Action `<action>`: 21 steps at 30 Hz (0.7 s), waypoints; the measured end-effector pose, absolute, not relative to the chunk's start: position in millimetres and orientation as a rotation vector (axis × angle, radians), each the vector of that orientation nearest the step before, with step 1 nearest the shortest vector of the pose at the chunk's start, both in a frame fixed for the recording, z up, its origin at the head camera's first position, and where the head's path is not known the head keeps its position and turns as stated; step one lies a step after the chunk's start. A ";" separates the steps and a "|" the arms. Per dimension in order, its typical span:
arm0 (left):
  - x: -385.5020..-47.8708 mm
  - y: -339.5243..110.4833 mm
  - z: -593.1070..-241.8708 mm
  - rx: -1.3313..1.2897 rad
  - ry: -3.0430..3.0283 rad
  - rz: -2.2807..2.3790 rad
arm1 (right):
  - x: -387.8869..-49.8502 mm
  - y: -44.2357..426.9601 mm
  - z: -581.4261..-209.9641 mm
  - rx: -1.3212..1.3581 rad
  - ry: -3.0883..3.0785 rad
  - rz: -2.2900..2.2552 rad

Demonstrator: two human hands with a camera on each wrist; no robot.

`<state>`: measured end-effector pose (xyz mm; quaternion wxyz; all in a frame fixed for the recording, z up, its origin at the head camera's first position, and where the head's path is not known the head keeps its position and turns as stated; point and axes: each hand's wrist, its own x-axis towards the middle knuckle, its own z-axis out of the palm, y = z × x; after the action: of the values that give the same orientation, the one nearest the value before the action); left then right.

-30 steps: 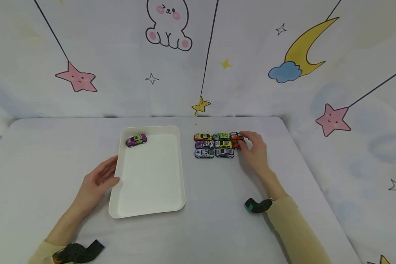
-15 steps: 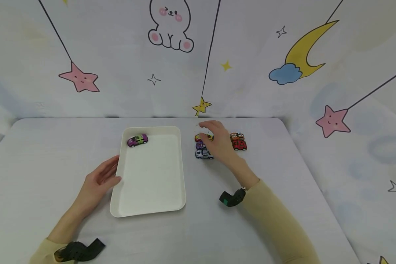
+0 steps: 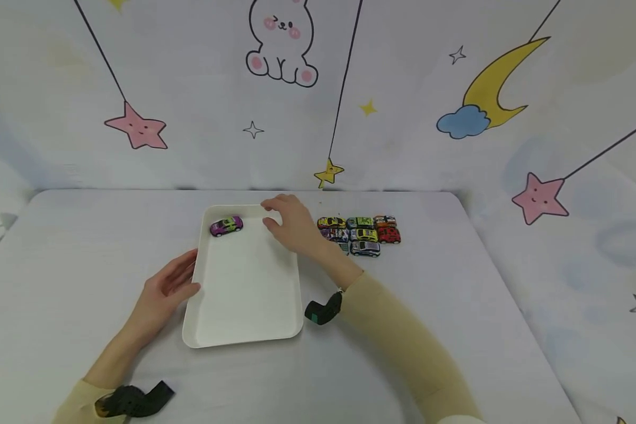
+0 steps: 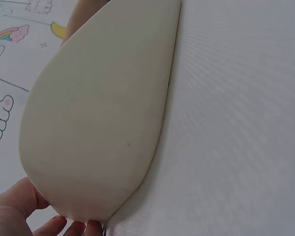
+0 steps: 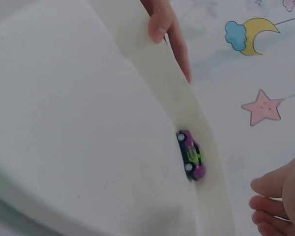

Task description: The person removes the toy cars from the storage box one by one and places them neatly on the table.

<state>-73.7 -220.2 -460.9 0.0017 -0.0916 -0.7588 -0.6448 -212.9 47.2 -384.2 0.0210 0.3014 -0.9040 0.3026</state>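
Observation:
A white rectangular tray [image 3: 246,294] lies on the table, with a purple and green toy car [image 3: 226,226] near its far left corner. My left hand [image 3: 164,291] holds the tray by its left side, the thumb over the rim and the fingers along the outer wall. Above the tray's far right corner is my right hand [image 3: 294,227], thumb and index finger apart and nothing visible between them. The right wrist view shows the same car [image 5: 191,155] beside the tray wall, with loosely curled fingers [image 5: 268,189] at the right edge.
To the tray's right, several toy cars [image 3: 363,235] stand close together in rows. My right forearm partly hides a pale car at the near left of this group. A patterned cloth backdrop [image 3: 206,88] rises behind the table.
My right hand has moved left from the right end of the car group, across it, to above the tray. My left hand stays at the tray's side.

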 end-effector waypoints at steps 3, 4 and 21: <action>-73.0 -220.0 -460.0 -0.296 -2.370 -2.030 | -215.6 29.1 -386.6 0.945 -2.862 0.899; -72.7 -219.9 -459.8 -0.300 -2.363 -2.032 | -216.4 23.6 -387.5 0.955 -2.878 0.878; -73.9 -219.1 -462.3 -0.307 -2.348 -2.035 | -230.6 -14.8 -418.6 1.162 -2.919 0.606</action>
<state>-73.9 -219.1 -462.3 0.0098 -0.0985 -0.7519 -0.6518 -230.6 -14.8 -418.6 -0.0293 0.3631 -0.9119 0.1893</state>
